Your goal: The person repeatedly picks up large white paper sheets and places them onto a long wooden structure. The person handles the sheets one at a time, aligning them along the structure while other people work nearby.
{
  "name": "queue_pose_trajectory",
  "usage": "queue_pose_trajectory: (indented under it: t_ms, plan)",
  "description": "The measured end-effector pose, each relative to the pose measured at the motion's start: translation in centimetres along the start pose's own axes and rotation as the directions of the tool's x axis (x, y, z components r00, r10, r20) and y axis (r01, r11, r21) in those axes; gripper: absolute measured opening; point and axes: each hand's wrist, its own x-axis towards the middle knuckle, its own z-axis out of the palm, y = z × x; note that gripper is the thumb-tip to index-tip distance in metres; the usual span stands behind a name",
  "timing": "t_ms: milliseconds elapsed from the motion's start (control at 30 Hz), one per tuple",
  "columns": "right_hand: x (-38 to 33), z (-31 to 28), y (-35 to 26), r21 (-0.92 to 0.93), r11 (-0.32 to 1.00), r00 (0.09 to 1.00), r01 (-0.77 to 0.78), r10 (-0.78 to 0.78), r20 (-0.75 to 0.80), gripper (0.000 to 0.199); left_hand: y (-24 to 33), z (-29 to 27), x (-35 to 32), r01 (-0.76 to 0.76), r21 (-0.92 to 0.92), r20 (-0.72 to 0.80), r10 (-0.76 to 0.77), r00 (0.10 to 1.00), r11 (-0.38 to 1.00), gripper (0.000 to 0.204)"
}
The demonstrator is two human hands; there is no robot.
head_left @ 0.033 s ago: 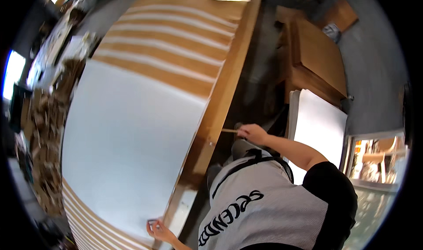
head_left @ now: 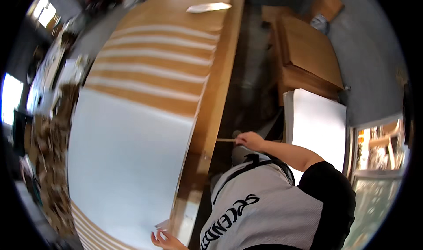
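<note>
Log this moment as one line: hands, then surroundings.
Left hand: near white sheet's lower right corner, hold unclear | Right hand: gripping thin stick | Right side: brown stack, white stack
</note>
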Motion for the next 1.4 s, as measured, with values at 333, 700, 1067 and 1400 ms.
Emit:
queue_pose_trajectory:
  t_ms: [333, 700, 1067, 1400]
  plan:
    - [-1.0, -12.4, 12.6, -0.164, 0.947, 0.956, -0.276, 0.289, 0.057, 0.031, 43.3, 5.3, 7.0, -0.692, -0.645, -0.455, 0.565, 0.689, 0.324, 0.021]
    - [-1.5, -18.2, 21.7, 0.315, 0.836, 0.836, -0.449, 0.518, -0.184, 0.029, 74.4, 10.0, 11.3, -0.679, -0.676, -0.721, 0.45, 0.527, -0.287, 0.025]
    - [8.8, -32.5, 29.1, 0.474, 0.664, 0.65, -0.578, 0.726, -0.224, 0.029, 100.7, 21.9, 14.4, -0.368, -0.778, -0.626, 0.581, 0.52, -0.509, 0.027]
    - [18.6, -46.7, 38.8, 0.56, 0.646, 0.597, -0.519, 0.743, -0.304, 0.028, 119.8, 29.3, 16.2, -0.258, -0.784, -0.614, 0.64, 0.462, -0.565, 0.028]
